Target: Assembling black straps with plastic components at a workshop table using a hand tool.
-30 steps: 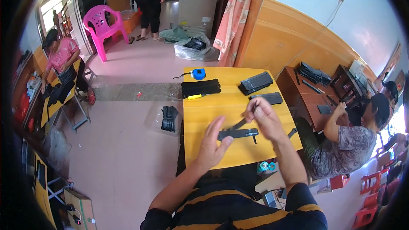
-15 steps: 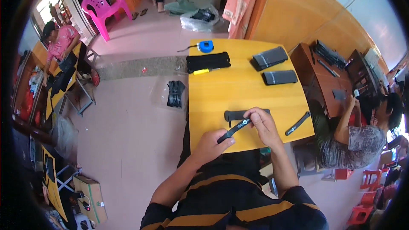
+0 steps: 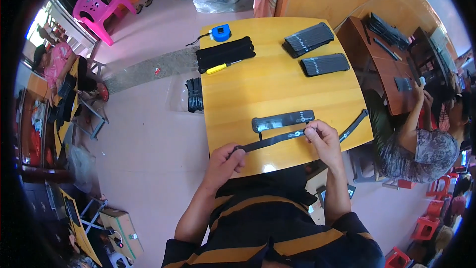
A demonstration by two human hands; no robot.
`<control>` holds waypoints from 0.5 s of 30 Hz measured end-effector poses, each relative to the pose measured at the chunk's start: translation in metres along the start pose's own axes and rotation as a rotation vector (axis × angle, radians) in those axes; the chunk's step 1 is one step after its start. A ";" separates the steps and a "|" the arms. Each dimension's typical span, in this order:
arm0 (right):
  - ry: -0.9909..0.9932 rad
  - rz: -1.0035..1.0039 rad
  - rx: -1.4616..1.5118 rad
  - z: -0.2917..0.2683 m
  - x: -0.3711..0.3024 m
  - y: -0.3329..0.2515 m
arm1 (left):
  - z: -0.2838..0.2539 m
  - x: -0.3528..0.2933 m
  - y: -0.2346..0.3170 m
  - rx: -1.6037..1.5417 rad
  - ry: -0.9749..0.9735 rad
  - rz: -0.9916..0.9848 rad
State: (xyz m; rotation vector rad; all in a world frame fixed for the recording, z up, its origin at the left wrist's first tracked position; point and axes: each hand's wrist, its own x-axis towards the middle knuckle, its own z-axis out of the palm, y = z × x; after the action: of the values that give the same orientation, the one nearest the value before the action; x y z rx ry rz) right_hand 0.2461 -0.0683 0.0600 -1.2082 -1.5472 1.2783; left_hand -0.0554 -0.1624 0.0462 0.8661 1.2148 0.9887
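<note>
A narrow black strap (image 3: 271, 142) with small white print is drawn out nearly straight between my hands, above the table's near part. My left hand (image 3: 224, 167) pinches one end of it, and my right hand (image 3: 324, 145) pinches the other between thumb and fingers. Just beyond the strap, a wider flat black band (image 3: 285, 120) with a shiny face lies on the yellow table (image 3: 277, 92). Right of my right hand rests a second narrow black strap (image 3: 354, 125), partly hidden by that hand.
Farther back stand two stacks of black bands, a front one (image 3: 325, 64) and a rear one (image 3: 308, 39). Black fabric strips (image 3: 225, 54), a yellow-handled screwdriver (image 3: 216, 68) and a blue tape measure (image 3: 221, 32) lie back left. A co-worker (image 3: 429, 151) sits at the right.
My hands have moved apart, pulling the bent strap out long and straight. My view has shifted, and the wider band on the table is now less covered by my right hand.
</note>
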 end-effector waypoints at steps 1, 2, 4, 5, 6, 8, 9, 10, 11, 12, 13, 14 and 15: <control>0.005 0.013 0.005 -0.002 0.001 0.003 | 0.001 0.003 -0.002 0.004 -0.004 -0.014; 0.006 0.017 -0.004 -0.004 0.002 0.007 | 0.003 0.007 -0.006 -0.020 0.020 0.024; 0.007 0.030 -0.008 -0.007 0.004 0.011 | 0.005 0.012 -0.008 -0.040 0.044 0.051; 0.018 0.033 0.022 -0.008 0.006 0.012 | 0.005 0.015 -0.007 -0.046 0.027 0.035; 0.028 0.034 0.053 -0.010 0.007 0.012 | 0.005 0.017 -0.005 -0.051 0.013 0.020; 0.039 0.056 0.091 -0.015 0.007 0.016 | 0.009 0.021 -0.009 -0.033 0.080 0.005; 0.038 0.057 0.081 -0.019 0.006 0.016 | 0.012 0.025 -0.010 -0.022 0.144 0.000; 0.033 0.065 0.089 -0.022 0.005 0.019 | 0.014 0.026 -0.009 -0.014 0.156 0.008; 0.032 0.074 0.096 -0.025 0.004 0.021 | 0.018 0.028 -0.009 -0.034 0.202 0.024; 0.046 0.077 0.105 -0.025 0.003 0.021 | 0.020 0.029 -0.008 -0.055 0.248 0.040; 0.042 0.067 0.111 -0.025 0.004 0.023 | 0.021 0.029 -0.006 0.004 0.272 0.045; 0.045 0.069 0.121 -0.026 0.004 0.026 | 0.021 0.029 -0.007 0.008 0.275 0.050; 0.050 0.072 0.129 -0.027 0.005 0.028 | 0.022 0.028 -0.008 0.045 0.269 0.055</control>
State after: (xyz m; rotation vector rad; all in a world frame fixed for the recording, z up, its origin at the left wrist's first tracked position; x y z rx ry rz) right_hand 0.2757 -0.0561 0.0376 -1.2130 -1.3747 1.3634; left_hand -0.0310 -0.1388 0.0328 0.8235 1.4516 1.1526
